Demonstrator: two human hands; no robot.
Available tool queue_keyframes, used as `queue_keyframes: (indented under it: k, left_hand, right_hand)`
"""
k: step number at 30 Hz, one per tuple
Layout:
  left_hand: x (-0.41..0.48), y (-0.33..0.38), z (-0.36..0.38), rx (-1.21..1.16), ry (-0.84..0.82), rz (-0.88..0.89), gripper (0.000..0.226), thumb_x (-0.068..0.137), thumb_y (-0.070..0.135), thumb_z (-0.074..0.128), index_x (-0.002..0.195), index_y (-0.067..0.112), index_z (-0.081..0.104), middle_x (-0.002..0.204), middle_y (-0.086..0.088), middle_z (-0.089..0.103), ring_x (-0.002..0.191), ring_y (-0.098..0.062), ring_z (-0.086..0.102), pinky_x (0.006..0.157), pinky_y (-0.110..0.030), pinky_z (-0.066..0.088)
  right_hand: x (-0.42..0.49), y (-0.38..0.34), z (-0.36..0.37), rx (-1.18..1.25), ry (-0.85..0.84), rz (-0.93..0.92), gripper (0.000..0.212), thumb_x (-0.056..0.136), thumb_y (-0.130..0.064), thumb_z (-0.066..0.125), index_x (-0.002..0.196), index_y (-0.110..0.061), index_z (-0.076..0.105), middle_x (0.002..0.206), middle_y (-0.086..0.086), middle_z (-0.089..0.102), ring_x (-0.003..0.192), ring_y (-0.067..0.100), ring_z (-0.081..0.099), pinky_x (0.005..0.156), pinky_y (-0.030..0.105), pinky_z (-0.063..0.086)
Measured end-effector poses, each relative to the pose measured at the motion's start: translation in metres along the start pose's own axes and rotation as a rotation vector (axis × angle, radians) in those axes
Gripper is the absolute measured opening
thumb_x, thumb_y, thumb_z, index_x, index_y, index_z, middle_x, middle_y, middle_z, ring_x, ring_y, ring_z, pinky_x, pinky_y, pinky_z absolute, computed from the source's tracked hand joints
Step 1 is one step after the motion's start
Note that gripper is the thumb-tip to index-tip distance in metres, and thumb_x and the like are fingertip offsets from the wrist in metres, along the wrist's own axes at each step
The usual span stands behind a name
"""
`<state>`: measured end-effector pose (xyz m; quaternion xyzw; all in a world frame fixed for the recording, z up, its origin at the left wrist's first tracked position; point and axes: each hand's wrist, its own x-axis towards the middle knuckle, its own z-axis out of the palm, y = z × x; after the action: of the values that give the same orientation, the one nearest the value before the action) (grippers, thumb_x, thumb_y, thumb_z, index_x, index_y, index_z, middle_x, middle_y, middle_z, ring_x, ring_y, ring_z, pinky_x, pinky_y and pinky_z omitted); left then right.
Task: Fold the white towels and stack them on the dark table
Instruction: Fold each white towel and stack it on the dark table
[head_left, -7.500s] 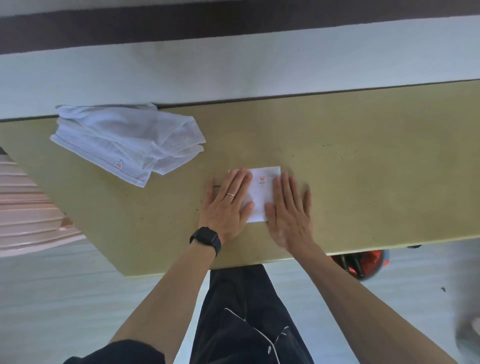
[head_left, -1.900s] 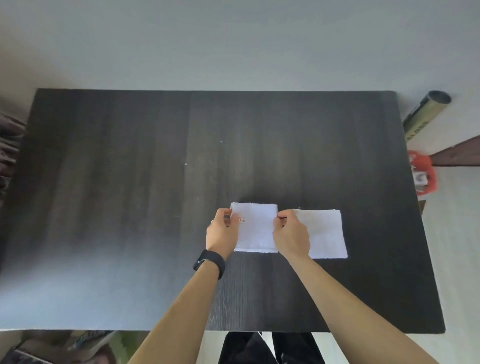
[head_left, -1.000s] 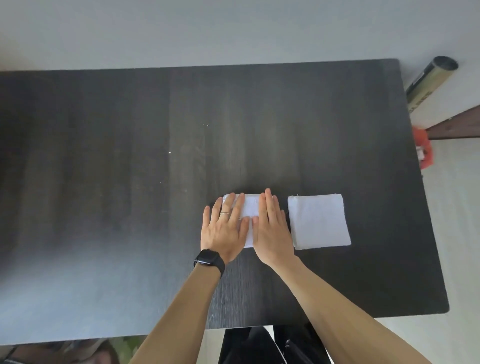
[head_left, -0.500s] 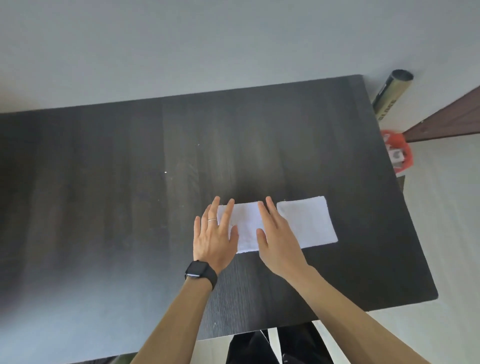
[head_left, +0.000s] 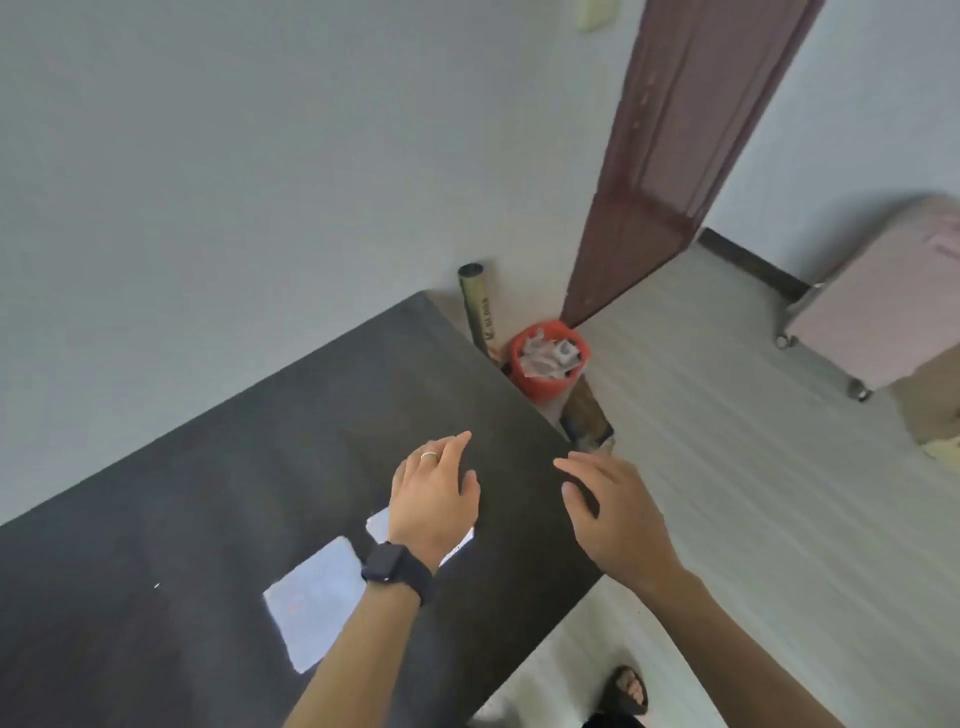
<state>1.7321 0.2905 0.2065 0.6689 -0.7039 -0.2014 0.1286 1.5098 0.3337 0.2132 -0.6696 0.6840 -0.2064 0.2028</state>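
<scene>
Both hands look empty on my feed, fingers loose and slightly spread. The left hand (head_left: 434, 499) floats over the dark surface (head_left: 234, 493) and the right hand (head_left: 615, 514) hangs across its right edge. One folded white towel (head_left: 314, 597) lies flat just left of the left wrist, and a second towel (head_left: 380, 524) peeks out from under that hand, just beside the first, not stacked. A red bin (head_left: 545, 387) sits on the floor beyond the fingertips.
</scene>
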Motion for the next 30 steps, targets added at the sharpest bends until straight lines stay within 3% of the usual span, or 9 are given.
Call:
queue_keyframes:
  k: [3, 9, 14, 18, 25, 30]
  left_hand:
    - [0.041, 0.1, 0.007, 0.029, -0.023, 0.193, 0.05, 0.099, 0.034, 0.047, 0.149, 0.029, 0.041, 0.144, 0.003, 0.053, 0.136, -0.022, 0.042, 0.115, -0.039, 0.031]
    - [0.091, 0.339, 0.058, 0.004, -0.081, 0.476, 0.048, 0.097, 0.033, 0.046, 0.145, 0.029, 0.043, 0.138, -0.003, 0.056, 0.129, -0.028, 0.048, 0.109, -0.044, 0.038]
    - [0.104, 0.523, 0.102, -0.073, -0.072, 0.704, 0.048, 0.098, 0.033, 0.053, 0.145, 0.029, 0.046, 0.146, 0.002, 0.049, 0.132, -0.023, 0.045, 0.11, -0.038, 0.035]
    - [0.109, 0.652, 0.136, -0.145, -0.062, 0.86, 0.046, 0.095, 0.028, 0.058, 0.141, 0.022, 0.053, 0.139, -0.003, 0.056, 0.125, -0.026, 0.053, 0.105, -0.037, 0.042]
    - [0.123, 0.822, 0.21, -0.146, -0.129, 1.071, 0.045, 0.094, 0.032, 0.057, 0.139, 0.028, 0.053, 0.139, 0.001, 0.056, 0.123, -0.024, 0.053, 0.1, -0.036, 0.045]
    - [0.154, 0.925, 0.283, -0.202, -0.159, 1.132, 0.041, 0.094, 0.027, 0.058, 0.135, 0.029, 0.058, 0.136, 0.006, 0.059, 0.123, -0.019, 0.053, 0.101, -0.029, 0.041]
  right_hand:
    - [0.008, 0.056, -0.072, -0.039, 0.13, 0.053, 0.03, 0.1, -0.028, 0.055, 0.127, -0.024, 0.068, 0.131, -0.008, 0.065, 0.125, 0.013, 0.052, 0.108, 0.026, 0.037]
    - [-0.001, 0.209, -0.224, -0.011, 0.444, 0.202, 0.031, 0.098, -0.027, 0.06, 0.128, -0.029, 0.068, 0.129, -0.012, 0.064, 0.127, 0.012, 0.047, 0.106, 0.021, 0.034]
    - [-0.025, 0.33, -0.34, -0.054, 0.674, 0.323, 0.031, 0.095, -0.028, 0.063, 0.126, -0.031, 0.068, 0.126, -0.011, 0.067, 0.122, 0.021, 0.054, 0.101, 0.037, 0.049]
    - [-0.051, 0.407, -0.428, -0.102, 0.818, 0.389, 0.032, 0.094, -0.026, 0.065, 0.126, -0.028, 0.069, 0.124, -0.009, 0.068, 0.119, 0.024, 0.055, 0.097, 0.037, 0.051]
    - [-0.07, 0.538, -0.53, -0.209, 0.909, 0.59, 0.036, 0.091, -0.036, 0.067, 0.127, -0.037, 0.066, 0.134, -0.007, 0.061, 0.126, 0.026, 0.048, 0.093, 0.047, 0.052]
    - [-0.046, 0.646, -0.592, -0.267, 0.9, 0.67, 0.039, 0.092, -0.041, 0.065, 0.131, -0.039, 0.063, 0.14, -0.009, 0.057, 0.132, 0.024, 0.042, 0.098, 0.046, 0.049]
